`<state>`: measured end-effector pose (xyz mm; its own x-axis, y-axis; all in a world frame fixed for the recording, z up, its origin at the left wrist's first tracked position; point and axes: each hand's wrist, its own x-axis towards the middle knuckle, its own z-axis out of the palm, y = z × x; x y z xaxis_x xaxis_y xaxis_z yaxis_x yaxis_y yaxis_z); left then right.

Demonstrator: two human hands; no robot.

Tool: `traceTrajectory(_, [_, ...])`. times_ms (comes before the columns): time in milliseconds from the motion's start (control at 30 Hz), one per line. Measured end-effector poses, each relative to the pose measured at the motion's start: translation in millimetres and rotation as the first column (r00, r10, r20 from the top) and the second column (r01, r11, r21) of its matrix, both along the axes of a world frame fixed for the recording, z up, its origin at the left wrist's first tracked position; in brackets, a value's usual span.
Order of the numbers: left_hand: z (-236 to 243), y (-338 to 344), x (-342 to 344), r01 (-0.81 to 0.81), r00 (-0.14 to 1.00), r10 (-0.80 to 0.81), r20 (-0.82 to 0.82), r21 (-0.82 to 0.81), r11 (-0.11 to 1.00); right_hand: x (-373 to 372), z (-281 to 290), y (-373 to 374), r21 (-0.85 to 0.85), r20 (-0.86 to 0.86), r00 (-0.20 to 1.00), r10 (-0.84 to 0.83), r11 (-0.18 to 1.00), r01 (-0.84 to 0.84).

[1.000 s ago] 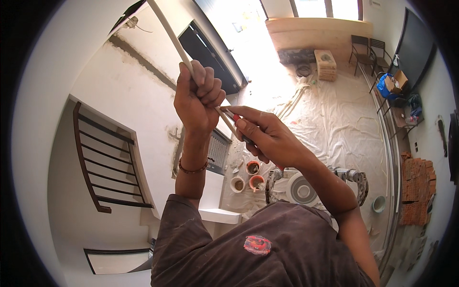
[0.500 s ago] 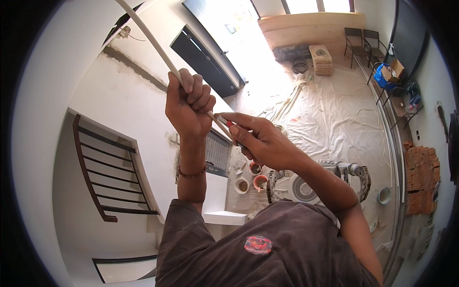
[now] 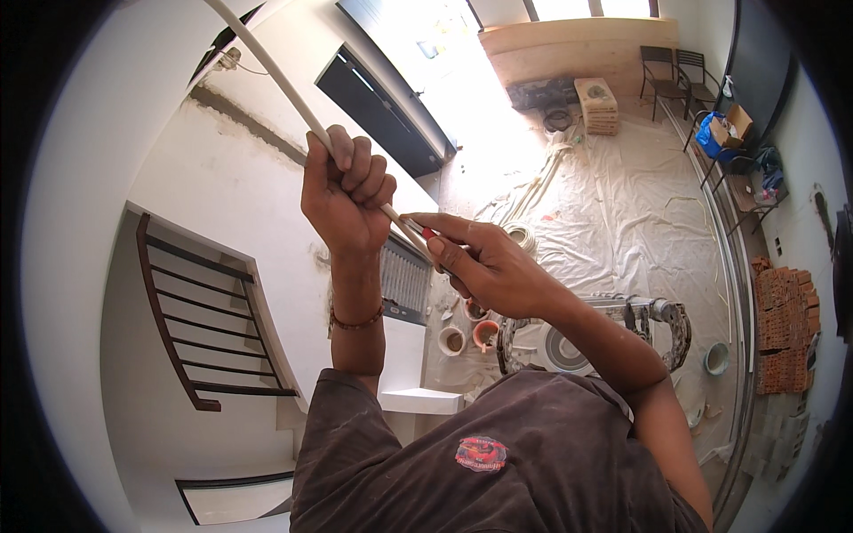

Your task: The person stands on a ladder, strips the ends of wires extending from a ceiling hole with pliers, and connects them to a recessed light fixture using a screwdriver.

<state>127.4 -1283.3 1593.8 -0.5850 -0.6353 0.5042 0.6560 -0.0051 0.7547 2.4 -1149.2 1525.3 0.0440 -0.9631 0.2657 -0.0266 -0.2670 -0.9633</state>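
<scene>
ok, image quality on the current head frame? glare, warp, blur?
Head view throughout: glare bleaches the floor near the top; fisheye bows the railing at left, corners black; left hand and white tube look reasonably sharp; red tool in right hand too covered to make out.

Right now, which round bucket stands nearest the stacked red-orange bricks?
The pale grey-green round bucket, alone on the picture's right, near the bricks; the white round bucket and two orange round buckets cluster further left.

White pipe (image 3: 277, 75) cut off @ top edge, red tool (image 3: 428, 234) mostly hidden by R hand (image 3: 491, 268)
</scene>
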Motion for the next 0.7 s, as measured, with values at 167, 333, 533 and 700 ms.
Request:
traceTrajectory(167, [0, 0, -1, -0.011, 1.0, 0.011, 0.008, 0.024, 1.0, 5, -17, -5, -0.086, 0.087, 0.996, 0.012, 0.996, -0.005])
traceTrajectory(333, [0, -1, 0, 0.008, 1.0, -0.008, 0.002, 0.023, 1.0, 6, -18, -3, -0.05, 0.097, 0.995, 0.026, 0.999, -0.021])
traceTrajectory(533, [0, -2, 1, 0.042, 0.999, -0.042, -0.01, 0.038, 0.998, 8, -23, -1, -0.044, 0.104, 0.994, 0.018, 0.999, -0.014])
traceTrajectory(700, [0, -2, 1, 0.069, 0.997, -0.067, -0.026, 0.057, 0.996, 9, -29, -1, -0.069, 0.126, 0.991, 0.034, 0.997, -0.025])
